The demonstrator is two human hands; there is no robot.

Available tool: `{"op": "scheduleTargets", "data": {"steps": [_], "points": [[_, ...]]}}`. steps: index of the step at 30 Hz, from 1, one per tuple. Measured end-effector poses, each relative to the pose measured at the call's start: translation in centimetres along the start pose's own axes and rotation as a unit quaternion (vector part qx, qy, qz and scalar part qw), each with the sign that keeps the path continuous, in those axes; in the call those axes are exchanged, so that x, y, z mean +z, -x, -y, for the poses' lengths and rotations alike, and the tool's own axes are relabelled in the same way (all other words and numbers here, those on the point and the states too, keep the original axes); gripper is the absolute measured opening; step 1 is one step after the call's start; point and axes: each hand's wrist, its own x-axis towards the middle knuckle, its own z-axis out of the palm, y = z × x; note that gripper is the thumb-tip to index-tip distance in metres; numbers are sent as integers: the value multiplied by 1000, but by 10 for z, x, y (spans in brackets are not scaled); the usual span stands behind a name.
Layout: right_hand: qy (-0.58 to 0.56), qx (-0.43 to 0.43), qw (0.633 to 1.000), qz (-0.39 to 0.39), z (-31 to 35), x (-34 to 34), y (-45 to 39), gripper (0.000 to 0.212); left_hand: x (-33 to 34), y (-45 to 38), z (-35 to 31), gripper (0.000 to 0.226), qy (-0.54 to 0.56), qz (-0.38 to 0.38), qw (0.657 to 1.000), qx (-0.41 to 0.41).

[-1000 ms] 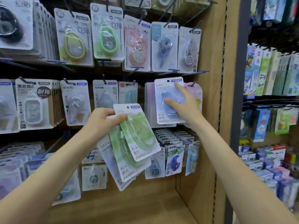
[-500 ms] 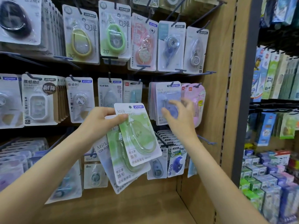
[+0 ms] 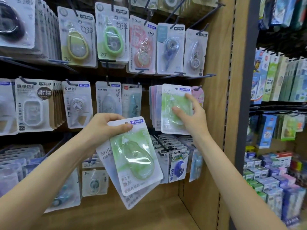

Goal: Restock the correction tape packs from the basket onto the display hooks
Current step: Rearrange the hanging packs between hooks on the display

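Note:
My left hand (image 3: pixel 106 128) grips the top edge of a small fanned stack of green correction tape packs (image 3: pixel 137 160), tilted, in front of the lower hooks. My right hand (image 3: pixel 192 113) holds one green pack (image 3: pixel 174 103) up against the middle-row display hook (image 3: pixel 198 87), thumb on the blister and index finger along the pack's right edge. That pack covers a hanging stack of blue and purple packs (image 3: pixel 153 105). Whether its hole is on the hook cannot be told. No basket is in view.
Pink packs (image 3: pixel 198 95) hang just right of the green one. Other tape packs fill hooks above (image 3: pixel 171 48), left (image 3: pixel 78 103) and below (image 3: pixel 177 165). A wooden side panel (image 3: pixel 216 113) closes the bay; a neighbouring shelf (image 3: pixel 274 171) holds boxed goods.
My right hand let go of the blue pack on the hook, took one green pack from my left hand's stack and raised it to the same hook. The left stack is thinner.

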Motion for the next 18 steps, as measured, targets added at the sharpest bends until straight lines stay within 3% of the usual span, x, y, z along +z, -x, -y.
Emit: {"op": "scheduleTargets", "data": {"steps": [7, 12, 18], "points": [[137, -5, 988, 66, -7, 3, -26, 59, 1, 2, 0, 13, -18, -5, 1000, 7], [99, 53, 983, 149, 4, 7, -37, 58, 0, -2, 1, 13, -12, -22, 1000, -6], [264, 66, 947, 171, -5, 39, -65, 62, -2, 1, 6, 13, -18, -20, 999, -21]]}}
